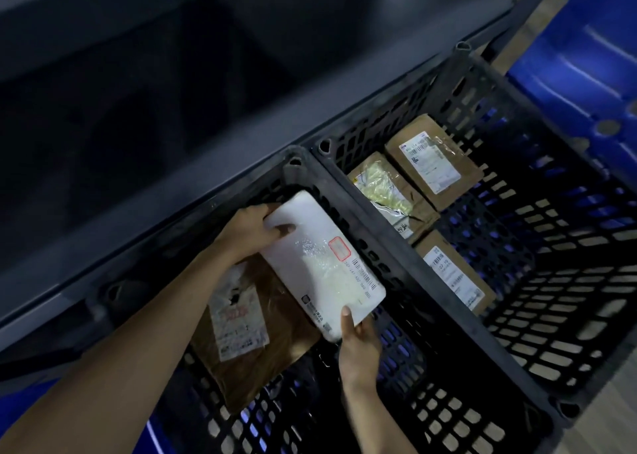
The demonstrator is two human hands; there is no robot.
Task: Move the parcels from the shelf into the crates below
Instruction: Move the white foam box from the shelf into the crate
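Grip: both hands are grasping the white parcel [324, 264]; the left hand [251, 228] is wrapping round its far end with the thumb lying on top, and the right hand [360, 345] is pinching its near end, thumb on the label face and fingers underneath.
Parcel's place: it is hanging tilted over the left crate [431, 415], far end up by the crate's far corner, and it is overlapping the brown parcel [262, 343] lying inside; whether the two are touching I cannot tell.
Step in hand: to my eye the person is lowering it into the left crate, so the task is looking partly done.
Free room: bare crate floor is showing to the right of the brown parcel and nearer, beside the wall next to the right crate [568, 247].
Doing it well: I would be bringing the near end down into that gap first, then levelling the far end, and letting go only once the parcel is resting flat.
Handling: the wrap is looking soft and padded, so a light two-handed hold is probably serving better than a squeeze.
Watching for: the far end is riding close to the crate rim and could be catching there; the left wrist is crossing over the brown parcel and could be dragging it.
Neighbour: the right crate is holding three brown boxes [389, 195] in a row along its left wall.
Shelf: the grey shelf [138, 74] is running along the far side, dark and blurred; I am not making out what is left on it.
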